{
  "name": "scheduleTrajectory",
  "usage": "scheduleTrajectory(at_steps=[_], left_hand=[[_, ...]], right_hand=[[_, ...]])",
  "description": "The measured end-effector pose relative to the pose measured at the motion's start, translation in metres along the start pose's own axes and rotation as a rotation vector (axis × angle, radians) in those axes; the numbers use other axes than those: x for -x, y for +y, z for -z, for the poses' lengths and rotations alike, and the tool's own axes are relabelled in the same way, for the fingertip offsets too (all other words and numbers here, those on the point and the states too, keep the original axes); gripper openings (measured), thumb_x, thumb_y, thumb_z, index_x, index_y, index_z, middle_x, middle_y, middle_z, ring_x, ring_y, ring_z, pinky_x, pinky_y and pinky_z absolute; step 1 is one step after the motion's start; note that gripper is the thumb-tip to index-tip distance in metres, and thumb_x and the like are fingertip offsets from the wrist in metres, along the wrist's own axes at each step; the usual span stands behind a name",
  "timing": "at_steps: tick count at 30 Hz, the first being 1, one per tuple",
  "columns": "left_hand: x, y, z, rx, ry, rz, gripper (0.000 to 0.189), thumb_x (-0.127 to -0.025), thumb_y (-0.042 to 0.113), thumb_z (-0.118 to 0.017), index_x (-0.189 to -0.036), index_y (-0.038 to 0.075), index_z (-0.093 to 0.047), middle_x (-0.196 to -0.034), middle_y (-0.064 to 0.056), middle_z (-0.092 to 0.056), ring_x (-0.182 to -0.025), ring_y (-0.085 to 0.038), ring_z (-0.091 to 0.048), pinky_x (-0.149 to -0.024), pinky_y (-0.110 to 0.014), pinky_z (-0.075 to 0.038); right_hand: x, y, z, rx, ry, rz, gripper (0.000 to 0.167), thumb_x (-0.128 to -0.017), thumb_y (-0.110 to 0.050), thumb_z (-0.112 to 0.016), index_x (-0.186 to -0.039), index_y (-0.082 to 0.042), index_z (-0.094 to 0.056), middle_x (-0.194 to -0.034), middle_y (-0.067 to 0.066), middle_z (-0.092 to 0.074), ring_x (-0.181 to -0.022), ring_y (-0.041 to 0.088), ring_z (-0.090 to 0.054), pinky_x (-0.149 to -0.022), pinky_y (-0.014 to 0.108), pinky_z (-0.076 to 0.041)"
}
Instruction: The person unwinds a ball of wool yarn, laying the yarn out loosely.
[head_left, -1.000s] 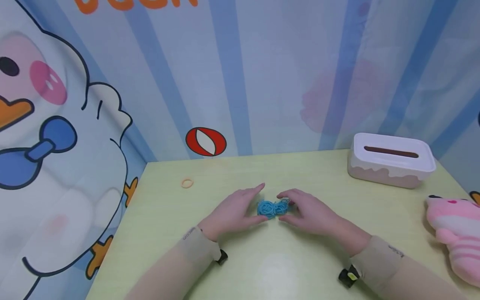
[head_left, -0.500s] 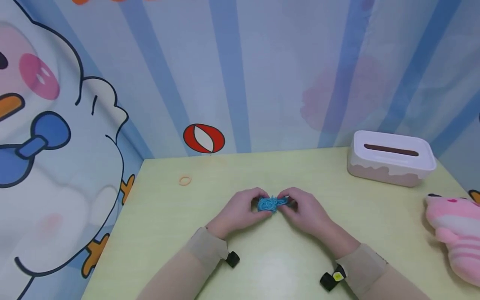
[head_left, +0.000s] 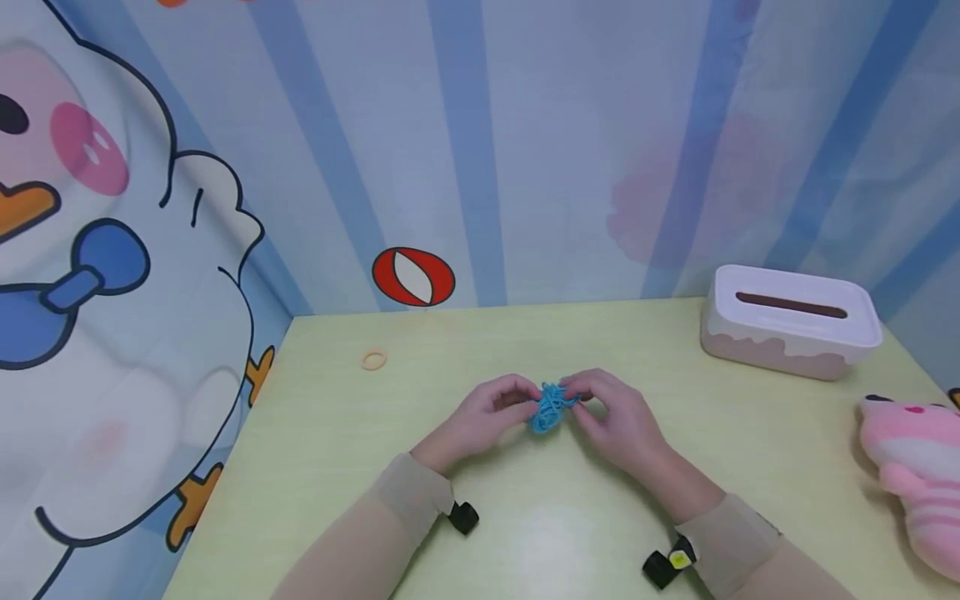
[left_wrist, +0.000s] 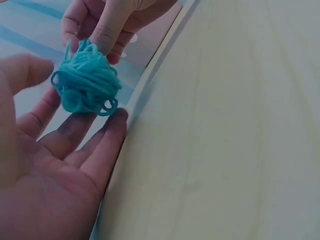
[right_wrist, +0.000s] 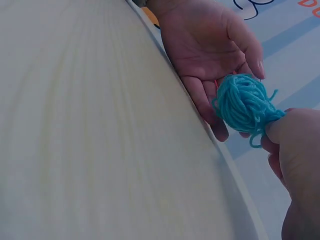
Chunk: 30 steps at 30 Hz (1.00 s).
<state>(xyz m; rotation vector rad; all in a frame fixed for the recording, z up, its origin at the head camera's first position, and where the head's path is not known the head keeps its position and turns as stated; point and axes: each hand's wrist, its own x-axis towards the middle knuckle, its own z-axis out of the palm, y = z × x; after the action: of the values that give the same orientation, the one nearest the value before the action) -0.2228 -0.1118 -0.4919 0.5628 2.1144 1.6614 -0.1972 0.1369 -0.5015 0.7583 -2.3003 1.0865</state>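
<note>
A small bundle of blue yarn is held up over the table between both hands, its rounded end tipped toward the near side in the head view. My right hand pinches the bundle's gathered end between thumb and fingers; in the right wrist view loose loops stick out of the yarn there. My left hand is beside the rounded end. In the left wrist view the left hand's thumb stands apart from the yarn, while its extended fingers reach beneath it, seemingly touching it. A thin red strand shows by the left fingers.
A pale orange ring-shaped band lies at the table's back left. At the back right stands a white and pink tissue box. A pink plush toy lies at the right edge. Behind the table hangs a printed curtain.
The right hand has closed on one end of the yarn and lifted it. The left hand held the other end half a second ago and has loosened; the yarn has turned toward the near side.
</note>
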Motion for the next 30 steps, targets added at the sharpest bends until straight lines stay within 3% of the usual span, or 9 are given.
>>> scheduleTrajectory(at_steps=[3, 6, 9, 12, 17, 24, 30], left_hand=[[0.0, -0.001, -0.002, 0.077, -0.001, 0.01, 0.024, -0.112, 0.017, -0.065, -0.131, 0.004, -0.068, -0.138, -0.015, -0.07, -0.116, -0.013, -0.074, -0.1, -0.033, -0.065], [0.0, -0.002, -0.005, 0.107, 0.017, -0.005, 0.022, -0.109, 0.014, -0.068, -0.129, 0.003, -0.068, -0.144, -0.016, -0.067, -0.112, -0.012, -0.077, -0.095, -0.029, -0.065], [0.0, -0.003, -0.006, 0.099, 0.07, -0.042, 0.02, -0.108, 0.012, -0.071, -0.126, 0.004, -0.068, -0.15, -0.016, -0.065, -0.114, -0.017, -0.079, -0.093, -0.027, -0.065], [0.0, -0.003, -0.006, 0.07, 0.135, -0.067, 0.018, -0.106, 0.013, -0.074, -0.122, 0.007, -0.07, -0.152, -0.014, -0.064, -0.117, -0.022, -0.079, -0.091, -0.026, -0.065], [0.002, 0.0, -0.007, 0.026, 0.177, -0.105, 0.018, -0.105, 0.015, -0.076, -0.121, 0.008, -0.072, -0.151, -0.013, -0.064, -0.119, -0.028, -0.078, -0.094, -0.028, -0.066], [0.002, 0.001, -0.01, 0.026, 0.202, -0.168, 0.021, -0.109, 0.014, -0.069, -0.123, 0.0, -0.077, -0.143, -0.019, -0.068, -0.12, -0.023, -0.075, -0.098, -0.024, -0.064], [0.002, 0.002, -0.01, 0.14, 0.227, -0.115, 0.029, -0.107, 0.014, -0.073, -0.133, 0.003, -0.067, -0.138, -0.017, -0.068, -0.114, -0.019, -0.077, -0.095, -0.025, -0.065]], right_hand=[[0.001, -0.001, 0.001, -0.007, 0.02, 0.011, 0.027, -0.087, 0.011, -0.085, -0.1, -0.01, -0.074, -0.116, 0.007, -0.081, -0.108, 0.028, -0.079, -0.103, 0.004, -0.049], [0.001, -0.003, 0.001, -0.007, 0.034, 0.014, 0.025, -0.087, 0.01, -0.085, -0.1, -0.009, -0.077, -0.118, 0.009, -0.078, -0.108, 0.028, -0.077, -0.102, 0.0, -0.045], [0.0, -0.004, 0.002, -0.008, 0.037, 0.002, 0.02, -0.09, 0.007, -0.081, -0.104, -0.008, -0.081, -0.117, 0.01, -0.072, -0.102, 0.026, -0.072, -0.094, 0.009, -0.052], [0.0, -0.008, 0.001, -0.035, 0.017, -0.018, 0.02, -0.092, 0.0, -0.079, -0.111, -0.007, -0.083, -0.11, 0.01, -0.069, -0.096, 0.023, -0.068, -0.085, 0.026, -0.059], [0.0, -0.014, -0.002, -0.009, 0.006, -0.031, 0.023, -0.093, -0.012, -0.087, -0.115, -0.006, -0.083, -0.105, 0.007, -0.078, -0.089, 0.02, -0.075, -0.078, 0.038, -0.067], [-0.001, -0.015, -0.007, 0.055, 0.117, 0.019, 0.018, -0.089, -0.006, -0.09, -0.107, -0.005, -0.086, -0.1, 0.008, -0.085, -0.088, 0.021, -0.083, -0.076, 0.032, -0.068], [0.0, -0.016, -0.006, 0.018, 0.117, 0.02, 0.017, -0.09, -0.003, -0.088, -0.108, -0.005, -0.086, -0.103, 0.008, -0.086, -0.095, 0.025, -0.085, -0.091, 0.019, -0.063]])
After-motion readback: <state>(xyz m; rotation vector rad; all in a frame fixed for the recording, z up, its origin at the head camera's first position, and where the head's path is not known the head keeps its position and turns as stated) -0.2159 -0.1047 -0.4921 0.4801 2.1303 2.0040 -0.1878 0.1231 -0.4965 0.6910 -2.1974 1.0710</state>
